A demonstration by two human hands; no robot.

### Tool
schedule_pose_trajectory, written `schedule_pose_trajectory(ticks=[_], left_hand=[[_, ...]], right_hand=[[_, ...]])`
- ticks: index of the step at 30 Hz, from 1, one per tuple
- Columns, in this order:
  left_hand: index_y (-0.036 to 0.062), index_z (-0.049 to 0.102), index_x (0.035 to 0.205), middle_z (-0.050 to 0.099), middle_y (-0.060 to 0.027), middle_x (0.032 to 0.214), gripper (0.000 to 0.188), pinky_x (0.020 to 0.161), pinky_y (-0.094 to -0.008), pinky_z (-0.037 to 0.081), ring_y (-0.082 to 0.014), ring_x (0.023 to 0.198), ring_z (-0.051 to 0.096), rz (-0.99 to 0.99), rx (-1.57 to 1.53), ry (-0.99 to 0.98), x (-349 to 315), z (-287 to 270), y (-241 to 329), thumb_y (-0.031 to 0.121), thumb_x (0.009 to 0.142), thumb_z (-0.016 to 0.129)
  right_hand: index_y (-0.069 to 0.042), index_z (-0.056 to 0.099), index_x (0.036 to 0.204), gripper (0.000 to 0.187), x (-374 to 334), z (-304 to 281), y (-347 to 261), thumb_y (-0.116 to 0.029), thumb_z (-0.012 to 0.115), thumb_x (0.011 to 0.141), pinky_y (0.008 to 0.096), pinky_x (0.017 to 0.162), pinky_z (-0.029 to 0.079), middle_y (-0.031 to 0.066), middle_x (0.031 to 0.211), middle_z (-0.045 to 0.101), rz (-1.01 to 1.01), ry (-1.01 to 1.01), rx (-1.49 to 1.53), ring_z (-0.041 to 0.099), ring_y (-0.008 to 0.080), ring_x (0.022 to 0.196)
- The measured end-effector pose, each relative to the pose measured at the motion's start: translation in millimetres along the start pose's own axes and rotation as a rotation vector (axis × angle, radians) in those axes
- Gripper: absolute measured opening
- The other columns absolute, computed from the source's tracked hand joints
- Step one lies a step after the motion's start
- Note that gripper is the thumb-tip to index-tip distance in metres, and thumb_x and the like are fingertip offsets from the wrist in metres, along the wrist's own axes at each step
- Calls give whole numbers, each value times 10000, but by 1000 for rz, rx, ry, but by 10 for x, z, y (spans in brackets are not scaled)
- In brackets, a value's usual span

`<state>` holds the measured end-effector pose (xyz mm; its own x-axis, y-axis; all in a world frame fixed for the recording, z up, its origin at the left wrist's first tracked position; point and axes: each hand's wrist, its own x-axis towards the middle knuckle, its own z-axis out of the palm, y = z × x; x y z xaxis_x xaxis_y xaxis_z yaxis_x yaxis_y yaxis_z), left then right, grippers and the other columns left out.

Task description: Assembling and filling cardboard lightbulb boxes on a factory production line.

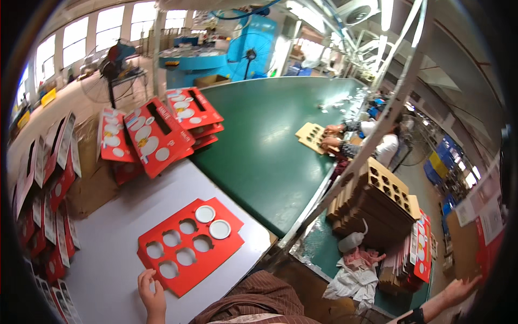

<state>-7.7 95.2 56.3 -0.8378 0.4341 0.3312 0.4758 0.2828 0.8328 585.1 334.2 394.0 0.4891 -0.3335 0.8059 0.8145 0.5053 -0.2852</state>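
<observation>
A red cardboard panel [219, 257] with several round holes lies flat on the pale worktop before me. Two white round discs [219, 229] sit at the holes of its far right end; the worktop shows through the others. My left hand [151, 293] is beside the panel's near left corner, fingers loosely bent and apart, with nothing visible in it. Far out at the lower right, my right hand [458, 291] is stretched away from the panel, its fingers extended. It is closest to a red and white printed board [488, 237] at the right rim; whether it touches anything cannot be told.
Red printed cartons [156, 137] are stacked at the worktop's far left, with more along the left edge. A green conveyor belt [259, 151] runs beyond. Across it, a co-worker's hands [332, 137] handle a tan holed board. Right of a metal post stand cardboard stacks [372, 189] and a white cloth [353, 283].
</observation>
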Motion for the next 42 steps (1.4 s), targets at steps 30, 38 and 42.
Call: schedule_pose_trajectory(ticks=[30, 38, 42], left_hand=[[18, 577, 1177, 662, -52, 1097, 379, 881, -282, 520, -121, 978, 624, -82, -833, -8, 800, -569, 1369, 15, 841, 751], [-33, 514, 1218, 673, -122, 1076, 497, 846, -318, 513, -186, 967, 659, 189, -312, 272, 1018, -679, 1734, 174, 842, 765], [-44, 510, 1158, 686, -146, 1022, 401, 809, -329, 517, -201, 917, 676, 58, -229, 376, 1117, -787, 1804, 153, 870, 708]], right_hand=[[-16, 325, 1471, 633, -3547, 1375, -2697, -119, 650, 938, 361, 979, 468, 134, 1311, 552, 1144, -2102, 1699, 576, 230, 1154], [16, 575, 1263, 330, -3636, 1059, -3260, -148, 612, 979, 332, 934, 494, 68, 1188, 650, 1258, -2152, 1788, 600, 148, 1073], [34, 530, 1279, 364, -3604, 773, -3418, -161, 600, 980, 324, 916, 486, 98, 1197, 634, 1244, -2097, 1868, 586, 158, 1070]])
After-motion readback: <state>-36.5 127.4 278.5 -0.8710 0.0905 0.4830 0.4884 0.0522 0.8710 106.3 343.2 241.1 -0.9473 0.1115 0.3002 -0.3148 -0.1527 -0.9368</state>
